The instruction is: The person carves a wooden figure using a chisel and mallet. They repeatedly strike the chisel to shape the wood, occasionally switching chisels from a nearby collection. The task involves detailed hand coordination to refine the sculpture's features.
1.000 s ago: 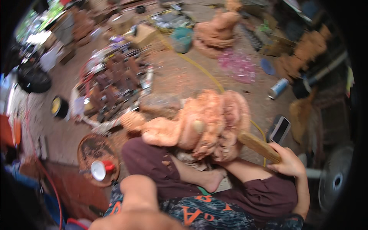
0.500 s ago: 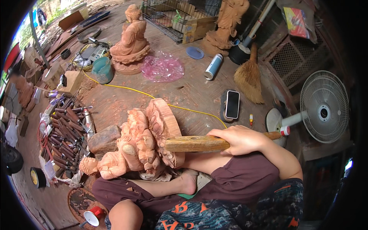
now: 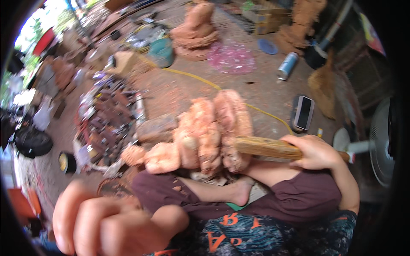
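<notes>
My right hand (image 3: 318,151) is wrapped round a yellowish wooden mallet (image 3: 267,147). Its thick end overlaps the base of a carved wooden seated figure (image 3: 188,141) in this view; whether they touch, I cannot tell. Lying on its side before my folded legs, the figure has its head to the left and its broad base to the right. A dark wooden block (image 3: 156,128) sits close behind it. Low at the left, near the camera, my left hand (image 3: 115,224) has bent fingers smeared by motion; nothing in it can be made out.
Many wooden-handled carving tools (image 3: 109,117) lie heaped at the left. Another carved figure (image 3: 196,34) stands beyond pink plastic wrap (image 3: 230,58). A yellow cord (image 3: 190,76) crosses the floor. At the right are a phone (image 3: 304,113), a spray can (image 3: 287,66), a broom and a fan (image 3: 381,143).
My left hand has come up into view at the lower left. The whole scene has shifted rightward and blurred as the head turned. My right hand keeps its hold on the mallet.
</notes>
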`<state>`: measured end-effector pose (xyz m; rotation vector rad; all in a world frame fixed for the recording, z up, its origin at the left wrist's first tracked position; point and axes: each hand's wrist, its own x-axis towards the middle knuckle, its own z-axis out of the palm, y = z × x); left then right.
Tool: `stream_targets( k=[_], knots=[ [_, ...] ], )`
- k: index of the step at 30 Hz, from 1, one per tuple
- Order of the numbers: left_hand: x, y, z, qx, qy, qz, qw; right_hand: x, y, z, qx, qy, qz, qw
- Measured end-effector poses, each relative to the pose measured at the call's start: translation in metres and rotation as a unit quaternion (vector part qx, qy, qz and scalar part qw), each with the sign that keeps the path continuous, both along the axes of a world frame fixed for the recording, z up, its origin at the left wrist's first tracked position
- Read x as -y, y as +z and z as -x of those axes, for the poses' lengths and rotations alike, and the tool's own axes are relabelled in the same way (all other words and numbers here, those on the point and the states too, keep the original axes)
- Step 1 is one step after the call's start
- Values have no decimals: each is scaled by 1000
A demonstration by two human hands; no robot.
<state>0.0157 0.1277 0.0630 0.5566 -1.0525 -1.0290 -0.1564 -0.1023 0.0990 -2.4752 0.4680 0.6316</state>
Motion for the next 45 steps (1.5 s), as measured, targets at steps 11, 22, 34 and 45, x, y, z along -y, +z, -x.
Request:
stream_targets(
  k=[11,22,34,45],
  knots=[
    [-5,3,60,16,-250,251,935,-18,11,-14,13,-12,15,1000],
    [-117,-35,-165,237,272,-375,854,-25,11,-14,-18,-62,6,998],
    [-188,-227,-276,322,570,-573,493,-21,-1,-17,-35,-93,-17,995],
    [-144,-232,-308,356,611,-603,370,-28,4,-24,-29,-53,1,998]
  ],
)
